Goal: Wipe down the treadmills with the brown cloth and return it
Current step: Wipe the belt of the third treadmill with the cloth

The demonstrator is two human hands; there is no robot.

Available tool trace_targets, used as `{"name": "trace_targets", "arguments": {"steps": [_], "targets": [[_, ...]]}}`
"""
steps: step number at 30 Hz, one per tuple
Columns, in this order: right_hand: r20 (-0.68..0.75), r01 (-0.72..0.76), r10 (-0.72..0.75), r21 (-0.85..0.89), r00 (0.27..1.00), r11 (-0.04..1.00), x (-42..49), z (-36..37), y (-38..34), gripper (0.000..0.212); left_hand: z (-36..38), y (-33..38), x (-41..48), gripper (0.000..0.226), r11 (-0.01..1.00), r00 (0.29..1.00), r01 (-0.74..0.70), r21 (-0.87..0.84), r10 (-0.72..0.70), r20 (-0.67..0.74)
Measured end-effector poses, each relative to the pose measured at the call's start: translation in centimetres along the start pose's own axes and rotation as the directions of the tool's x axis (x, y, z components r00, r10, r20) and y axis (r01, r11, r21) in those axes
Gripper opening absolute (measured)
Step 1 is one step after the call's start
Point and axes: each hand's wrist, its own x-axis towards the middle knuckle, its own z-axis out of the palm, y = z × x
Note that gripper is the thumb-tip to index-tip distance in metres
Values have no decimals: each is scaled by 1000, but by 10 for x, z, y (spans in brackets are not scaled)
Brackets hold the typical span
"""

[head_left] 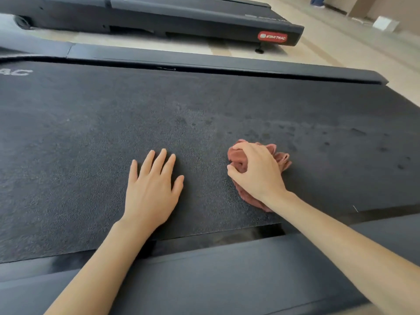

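Note:
A wide black treadmill belt (113,123) fills most of the head view. My right hand (256,171) grips a bunched brown cloth (280,159) and holds it down on the belt, right of centre. The cloth shows around my fingers and under my wrist. My left hand (152,189) rests flat on the belt with straight fingers, a hand's width left of the cloth. Dark damp spots mark the belt to the right of the cloth.
A black side rail (227,280) runs along the near edge, another rail (227,62) along the far edge. A second treadmill (204,19) with a red logo stands beyond on a pale floor. Boxes (386,23) and a person's legs (318,1) are at the far right.

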Motion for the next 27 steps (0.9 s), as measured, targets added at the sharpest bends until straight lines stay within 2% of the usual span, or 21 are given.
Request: {"name": "trace_targets", "arguments": {"steps": [4, 7, 9, 11, 14, 16, 18, 22, 27], "targets": [[102, 189, -199, 96, 975, 977, -4, 22, -46, 41, -3, -6, 0, 58, 999, 1000, -11, -33, 10, -5], [131, 228, -236, 71, 963, 971, -12, 3, -25, 45, -7, -14, -1, 64, 1000, 1000, 16, 6, -16, 5], [127, 125, -124, 3, 984, 992, -19, -21, 19, 43, -8, -18, -2, 60, 999, 999, 32, 11, -32, 15], [73, -88, 93, -69, 993, 994, -30, -47, 74, 42, -8, -17, -3, 56, 999, 999, 38, 16, -39, 27], [-35, -387, 387, 0, 922, 922, -42, -71, 129, 37, -7, -15, -2, 55, 999, 998, 41, 23, -42, 45], [-67, -431, 430, -5, 900, 902, -37, -66, 133, 32, -7, -15, -1, 55, 999, 998, 42, 18, -43, 45], [-79, -397, 392, -67, 917, 915, -22, -51, 121, 29, -6, -15, -2, 55, 999, 998, 43, 10, -43, 38], [-100, -271, 267, -36, 959, 962, 19, -13, 65, 32, -4, -16, -1, 56, 999, 998, 45, 14, -46, 45], [17, 49, -50, 57, 999, 997, 67, 43, -36, 35, -4, -19, -1, 56, 999, 999, 44, -8, -44, 17]]}}
